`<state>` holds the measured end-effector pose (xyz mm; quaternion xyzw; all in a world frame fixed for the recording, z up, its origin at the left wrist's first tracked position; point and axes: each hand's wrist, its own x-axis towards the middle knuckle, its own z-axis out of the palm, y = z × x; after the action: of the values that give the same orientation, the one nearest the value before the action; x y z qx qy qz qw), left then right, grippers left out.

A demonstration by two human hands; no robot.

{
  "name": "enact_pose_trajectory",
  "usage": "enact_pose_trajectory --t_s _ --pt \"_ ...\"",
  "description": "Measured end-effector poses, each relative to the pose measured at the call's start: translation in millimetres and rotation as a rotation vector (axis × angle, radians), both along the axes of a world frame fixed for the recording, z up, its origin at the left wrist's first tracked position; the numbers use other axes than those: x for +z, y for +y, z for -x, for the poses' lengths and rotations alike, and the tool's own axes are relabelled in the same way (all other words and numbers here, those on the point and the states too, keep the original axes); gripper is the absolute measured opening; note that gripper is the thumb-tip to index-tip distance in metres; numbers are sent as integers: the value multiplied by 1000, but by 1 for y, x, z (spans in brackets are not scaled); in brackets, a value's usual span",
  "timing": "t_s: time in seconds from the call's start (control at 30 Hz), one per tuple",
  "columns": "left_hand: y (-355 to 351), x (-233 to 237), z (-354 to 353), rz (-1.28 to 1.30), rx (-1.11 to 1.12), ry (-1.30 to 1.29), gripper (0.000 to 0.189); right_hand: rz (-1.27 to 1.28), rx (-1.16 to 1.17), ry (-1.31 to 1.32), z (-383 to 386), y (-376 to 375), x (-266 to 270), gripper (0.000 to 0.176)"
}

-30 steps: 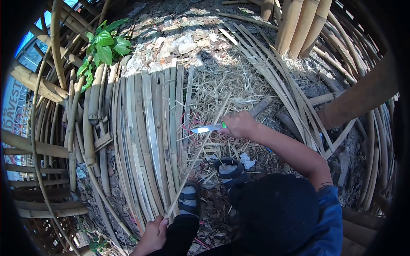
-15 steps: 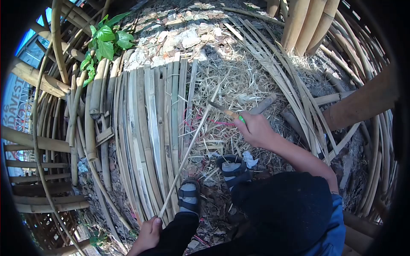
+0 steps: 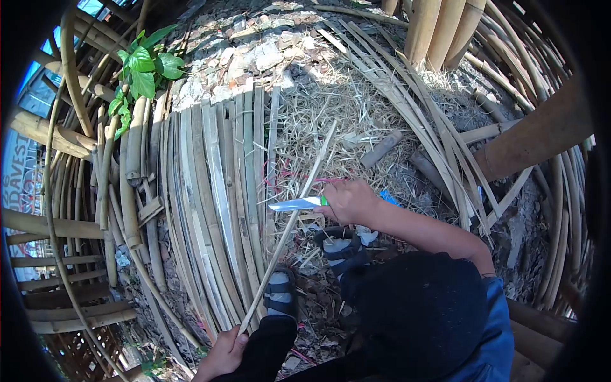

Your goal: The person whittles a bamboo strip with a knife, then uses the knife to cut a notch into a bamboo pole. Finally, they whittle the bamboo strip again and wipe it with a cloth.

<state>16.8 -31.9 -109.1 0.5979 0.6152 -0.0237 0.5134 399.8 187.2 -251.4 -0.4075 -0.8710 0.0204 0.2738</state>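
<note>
A long thin bamboo strip [image 3: 273, 263] slants up and away from my left hand [image 3: 221, 354], whose fingers are wrapped round its near end. My right hand [image 3: 349, 201] is closed on the handle of a knife [image 3: 296, 204]; a bit of green shows at the handle. The bright blade points left and lies across the strip, at its upper half. Whether the edge bites into the strip cannot be made out. Beyond the blade, the strip's far end rests over pale shavings [image 3: 331, 134].
Split bamboo slats [image 3: 219, 191] lie side by side to the left. More strips [image 3: 414, 108] lean at the right, near thick bamboo poles [image 3: 439, 35]. A short bamboo piece [image 3: 382, 149] lies on the shavings. Sandalled feet [image 3: 279, 294] stand close to the strip. A leafy plant [image 3: 141, 67] grows at upper left.
My right hand has come down and left along the strip, bringing the knife nearer to me. The blade now catches bright light. My left hand keeps its hold at the near end.
</note>
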Motion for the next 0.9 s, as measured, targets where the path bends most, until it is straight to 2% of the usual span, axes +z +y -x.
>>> enact_pose_trajectory --t_s 0.13,0.2,0.33,0.4,0.47,0.5,0.57,0.6,0.7,0.73,0.8,0.9 --pt "0 -1 -1 -39 3 -45 49 76 -96 11 -11 9 -4 41" --pt "0 -1 -1 -19 14 -5 49 42 -90 -29 -25 19 -9 48" --pt "-2 -4 3 41 26 8 47 26 -91 -56 -27 22 -9 48" --pt "-3 -1 -1 47 48 16 47 -84 -36 -167 -42 27 -16 50" --pt "-9 5 0 56 67 22 47 143 -632 -27 -97 70 -35 55" --pt "-18 8 5 43 92 -16 47 253 -829 1 -134 80 -4 60" --pt "-15 2 10 19 112 -101 49 220 -923 10 -162 76 30 61" --pt "-18 8 7 48 107 -95 49 249 -930 2 -156 61 33 61" --pt "1 11 -7 85 119 -25 50 246 -755 284 -123 50 54 56" --pt "-1 9 -6 83 128 -28 50 244 -746 281 -110 43 55 56" --pt "-3 1 0 147 161 -71 51 303 -584 407 -86 26 55 52" --pt "-4 -10 10 87 59 -84 49 366 -362 364 -57 -1 44 46"
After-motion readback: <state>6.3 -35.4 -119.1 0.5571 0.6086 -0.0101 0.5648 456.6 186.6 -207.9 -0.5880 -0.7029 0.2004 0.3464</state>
